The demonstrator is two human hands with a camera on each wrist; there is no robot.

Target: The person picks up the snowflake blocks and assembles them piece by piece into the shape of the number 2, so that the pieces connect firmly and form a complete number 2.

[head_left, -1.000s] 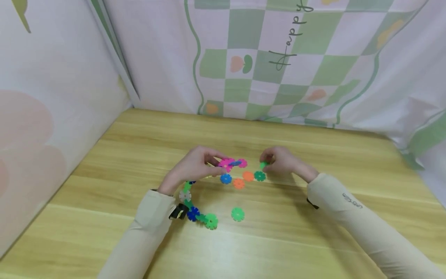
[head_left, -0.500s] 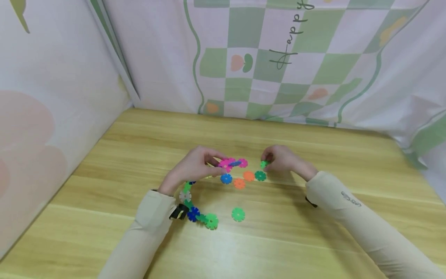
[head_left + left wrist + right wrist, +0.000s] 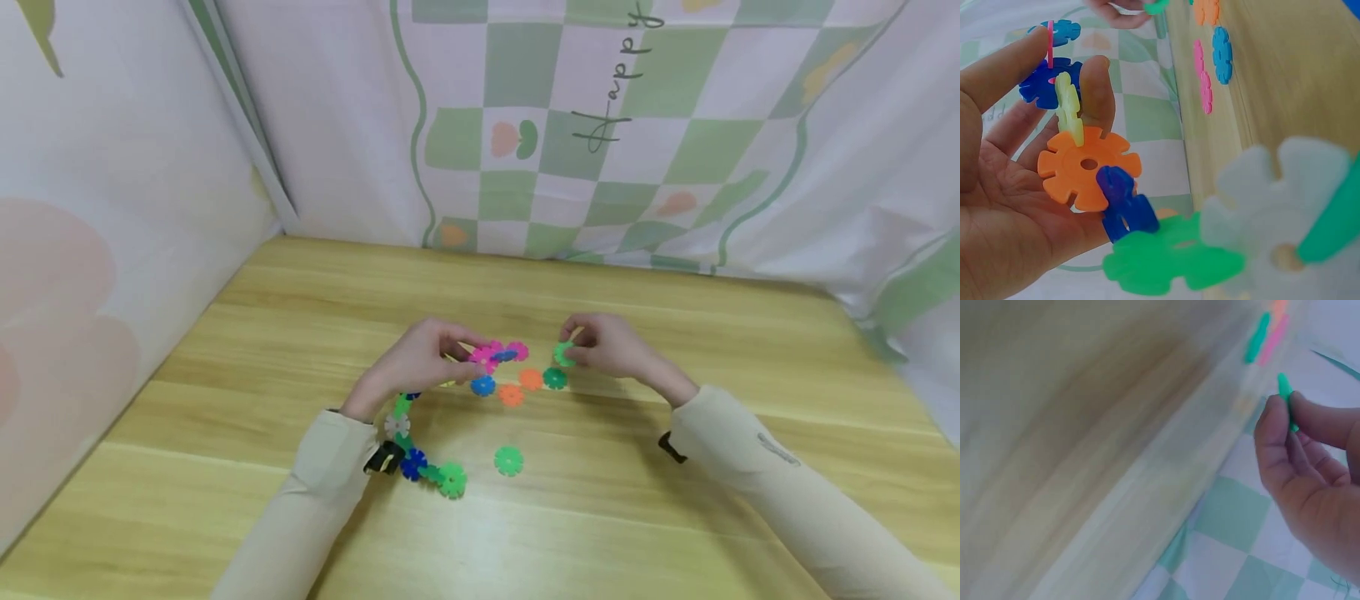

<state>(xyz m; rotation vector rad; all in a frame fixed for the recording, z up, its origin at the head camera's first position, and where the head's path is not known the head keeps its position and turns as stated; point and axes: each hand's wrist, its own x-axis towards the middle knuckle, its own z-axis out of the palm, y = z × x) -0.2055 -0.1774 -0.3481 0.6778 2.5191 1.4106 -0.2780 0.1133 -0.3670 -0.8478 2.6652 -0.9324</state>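
Note:
My left hand (image 3: 420, 354) pinches a chain of slotted flower-shaped plastic discs near its far end. In the left wrist view the chain runs past a yellow disc (image 3: 1069, 109), an orange disc (image 3: 1088, 167), a dark blue disc (image 3: 1125, 203) and a green disc (image 3: 1172, 253) to a whitish disc (image 3: 1266, 212). Its near end, a light green disc (image 3: 452, 481), lies toward the front of the table. To the right, my right hand (image 3: 611, 343) holds a single green disc (image 3: 562, 353) between thumb and finger, apart from the chain.
Loose discs lie on the wooden table (image 3: 675, 500) between the hands: a blue one (image 3: 483, 385), two orange ones (image 3: 511, 395) and a dark green one (image 3: 555, 378). Another green disc (image 3: 508, 461) lies nearer the front. A checked curtain (image 3: 585, 167) hangs behind.
The green disc in my right hand has turned, showing more of its flat face. My left hand keeps its grip on the chain and has barely moved.

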